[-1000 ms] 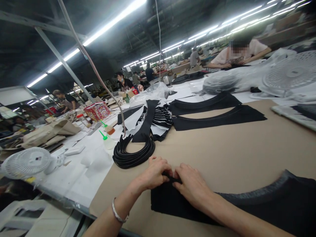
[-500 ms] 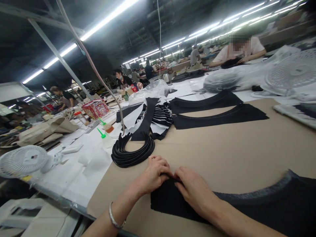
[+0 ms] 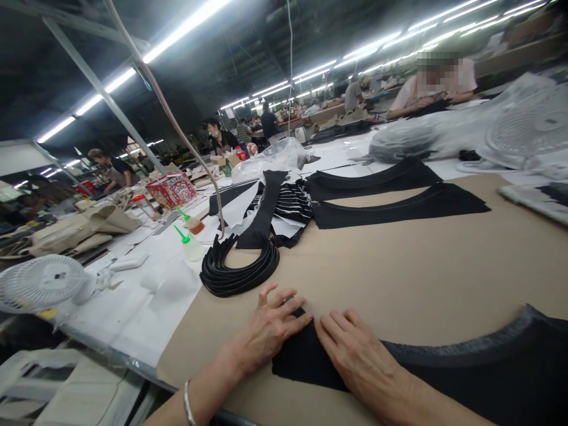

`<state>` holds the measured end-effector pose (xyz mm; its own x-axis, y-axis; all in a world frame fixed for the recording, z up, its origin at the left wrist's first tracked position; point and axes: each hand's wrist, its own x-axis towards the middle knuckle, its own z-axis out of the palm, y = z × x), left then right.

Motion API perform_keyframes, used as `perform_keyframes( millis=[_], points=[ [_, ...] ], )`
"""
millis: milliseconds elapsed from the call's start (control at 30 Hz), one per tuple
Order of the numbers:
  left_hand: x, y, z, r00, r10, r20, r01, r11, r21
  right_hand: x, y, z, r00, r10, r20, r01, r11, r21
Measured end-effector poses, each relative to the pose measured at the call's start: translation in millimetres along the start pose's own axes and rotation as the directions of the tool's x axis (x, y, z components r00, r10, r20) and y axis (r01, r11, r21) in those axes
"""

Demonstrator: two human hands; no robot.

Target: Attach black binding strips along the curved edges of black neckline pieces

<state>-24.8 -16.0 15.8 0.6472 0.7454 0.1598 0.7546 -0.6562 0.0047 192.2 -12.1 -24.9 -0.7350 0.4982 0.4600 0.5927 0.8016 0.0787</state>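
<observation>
A long black fabric piece (image 3: 488, 378) with a curved upper edge lies on the tan board (image 3: 399, 272) in front of me. Along part of that curve runs a greyish band (image 3: 457, 350). My left hand (image 3: 268, 328) rests at the piece's left end, fingers spread, with a fingertip on the upper edge. Close beside it, my right hand (image 3: 361, 352) lies over the same edge, its fingers side by side and pressing down on the fabric; its thumb is hidden. Beyond my left hand sits a curved bundle of thin black strips (image 3: 242, 284).
Two similar black pieces (image 3: 399, 212) lie farther back. Green-tipped bottles (image 3: 191, 245), a red patterned box (image 3: 172, 190) and a small white fan (image 3: 48, 284) stand left. Another fan (image 3: 528, 130) and plastic-wrapped goods (image 3: 402, 141) are at right. A hose (image 3: 177, 133) hangs down; co-workers sit beyond.
Both hands were pinching the fabric's upper edge. Now my left fingers have lifted and spread, and my right fingers have flattened onto the edge. The fabric has hardly moved.
</observation>
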Motion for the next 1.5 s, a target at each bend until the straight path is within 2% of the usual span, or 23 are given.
perform_keyframes(
  millis=[100, 167, 267, 367, 500, 733, 933, 1167, 1367, 1500],
  points=[
    [-4.5, 4.4, 2.4, 1.0, -0.008, -0.017, 0.008, 1.0, 0.015, 0.5, 0.0, -4.5, 1.0, -0.004, 0.029, 0.005, 1.0, -0.015],
    [-4.9, 6.8, 4.9, 0.995, -0.075, -0.065, 0.073, 0.997, -0.034, 3.8, 2.1, -9.2, 0.997, 0.021, 0.07, -0.024, 0.999, 0.037],
    [0.5, 6.8, 5.1, 0.965, -0.253, -0.068, 0.237, 0.954, -0.181, 13.9, 6.3, -17.9, 0.971, 0.147, 0.189, -0.183, 0.965, 0.188],
    [11.8, -0.3, -1.9, 0.932, -0.359, 0.041, 0.357, 0.895, -0.267, 28.5, 7.9, -22.8, 0.906, 0.298, 0.3, -0.384, 0.877, 0.288],
    [28.1, -16.2, -14.8, 0.94, -0.303, 0.159, 0.337, 0.899, -0.279, 46.5, 4.4, -17.4, 0.851, 0.367, 0.377, -0.487, 0.819, 0.302],
    [47.2, -27.4, -21.9, 0.942, -0.173, 0.288, 0.256, 0.925, -0.282, 53.4, -2.1, -6.5, 0.836, 0.406, 0.369, -0.519, 0.803, 0.293],
    [48.4, -29.2, -23.7, 0.941, -0.14, 0.308, 0.234, 0.927, -0.293, 53.0, -2.3, -12.1, 0.82, 0.398, 0.412, -0.542, 0.771, 0.333],
    [40.8, -29.7, -20.9, 0.963, -0.137, 0.233, 0.206, 0.93, -0.305, 47.2, -6.2, -10.2, 0.852, 0.393, 0.345, -0.502, 0.8, 0.328],
    [32.2, -29.6, -14.9, 0.984, -0.117, 0.137, 0.152, 0.947, -0.285, 35.6, -9.0, 4.6, 0.933, 0.331, 0.142, -0.358, 0.895, 0.265],
    [24.2, -30.5, -8.4, 0.993, -0.093, 0.07, 0.107, 0.962, -0.252, 29.1, -9.9, 12.9, 0.959, 0.284, 0.011, -0.281, 0.94, 0.193]
  ],
)
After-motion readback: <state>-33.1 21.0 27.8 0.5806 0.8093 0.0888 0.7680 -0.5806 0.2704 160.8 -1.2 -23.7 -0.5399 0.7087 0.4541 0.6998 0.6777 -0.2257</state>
